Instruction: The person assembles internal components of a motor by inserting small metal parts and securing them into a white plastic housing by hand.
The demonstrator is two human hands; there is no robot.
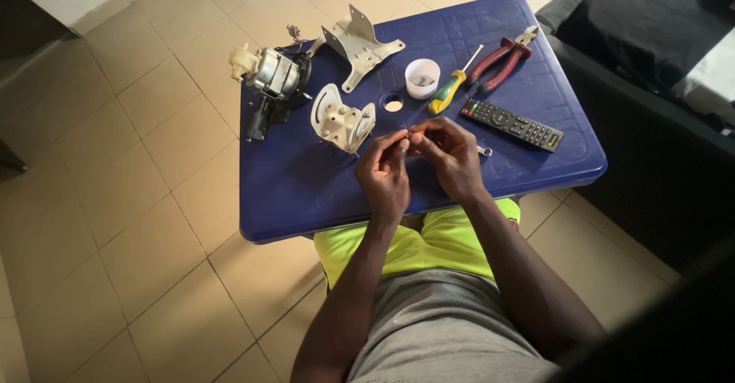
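Both hands meet over the near middle of the blue desk (pixel 306 191): the left hand (pixel 383 170) and the right hand (pixel 450 153) have their fingers pinched together on a small metal part (pixel 408 135), too tiny to tell its kind, held just above the desk top between the two sets of fingertips. Just beyond the left hand lies a pale metal bracket housing (pixel 341 119), close enough to crowd that side. Further back an electric motor (pixel 269 76) rests at the desk's far left edge, with a flat metal mounting bracket (pixel 360 44) beside it. A round hole (pixel 393 104) in the desk sits directly past the hands, and a small white cup (pixel 422 77) stands behind it. To the right lie a yellow-green screwdriver (pixel 450 91), red-handled pliers (pixel 501 61) and a black remote control (pixel 511 123), the remote nearest the right hand. A small metal piece (pixel 484 151) lies just beside the right wrist. A dark sofa (pixel 651 61) flanks the desk's right side.
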